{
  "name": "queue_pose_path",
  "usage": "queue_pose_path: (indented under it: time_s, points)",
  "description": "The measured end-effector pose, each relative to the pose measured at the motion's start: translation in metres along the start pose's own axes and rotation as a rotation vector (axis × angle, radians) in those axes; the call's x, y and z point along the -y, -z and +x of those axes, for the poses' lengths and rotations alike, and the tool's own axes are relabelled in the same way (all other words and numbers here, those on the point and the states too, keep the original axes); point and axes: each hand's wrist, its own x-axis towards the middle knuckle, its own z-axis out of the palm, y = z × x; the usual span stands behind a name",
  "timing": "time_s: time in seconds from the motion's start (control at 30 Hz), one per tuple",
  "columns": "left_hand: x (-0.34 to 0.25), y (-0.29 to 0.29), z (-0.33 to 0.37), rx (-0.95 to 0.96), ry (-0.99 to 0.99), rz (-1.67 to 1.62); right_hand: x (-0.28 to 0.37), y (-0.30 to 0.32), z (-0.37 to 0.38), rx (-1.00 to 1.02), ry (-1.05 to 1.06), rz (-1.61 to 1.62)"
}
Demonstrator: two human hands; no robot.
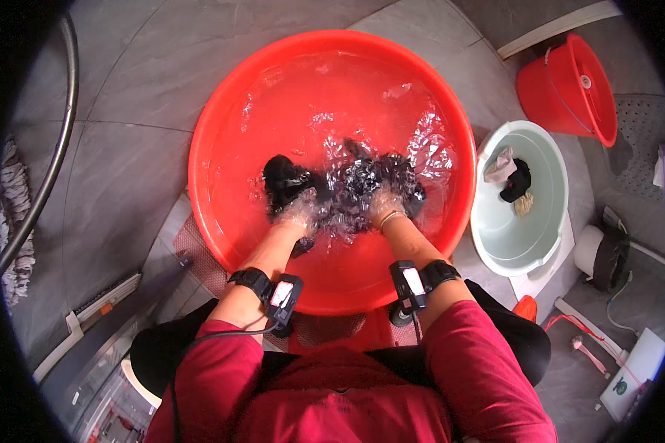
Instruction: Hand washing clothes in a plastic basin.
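Cloth [287, 177], seemingly clear of basin rim [463, 148]

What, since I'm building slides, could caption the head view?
Bare hands handle dark wet cloth in water inside a round red plastic basin.

No words or numbers can be read clearly. The red shirt [343, 428] carries a short patch of faint, dark lettering [341, 402] across its chest, too dim to make out. The black box [288, 308] strapped on the left arm [277, 244] bears a white label [281, 294], and the other box [404, 275] on the right arm [410, 244] bears a second label [413, 281], also white; print on either is too small to tell. At the lower right, a white panel [639, 365] shows a dark green emblem [620, 387], its details blurred.
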Motion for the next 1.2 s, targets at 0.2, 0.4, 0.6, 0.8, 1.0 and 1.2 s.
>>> queue_pose_path:
  time_s: [0.2, 0.4, 0.6, 0.8, 1.0, 1.2]
  points:
    - [0.021, -0.023, -0.008, -0.392, 0.151, -0.498, -0.019, 0.006, -0.01, -0.16, -0.245, 0.624]
    - [0.055, 0.027, -0.064, -0.614, 0.062, -0.918, -0.063, 0.032, -0.044, -0.458, -0.255, 0.941]
    - [0.044, 0.082, -0.145, -0.689, 0.042, -1.042, -0.067, 0.083, -0.116, -0.722, -0.067, 1.415]
    - [-0.02, 0.084, -0.18, -0.575, 0.339, 0.024, -0.027, 0.099, -0.175, -0.533, 0.043, 0.293]
    - [-0.038, 0.07, -0.175, -0.679, 0.118, -0.531, 0.022, 0.082, -0.168, -0.609, 0.086, 0.323]
    - [-0.096, 0.157, -0.218, -0.918, -0.364, -0.796, 0.061, 0.178, -0.217, -1.168, 0.519, 0.98]
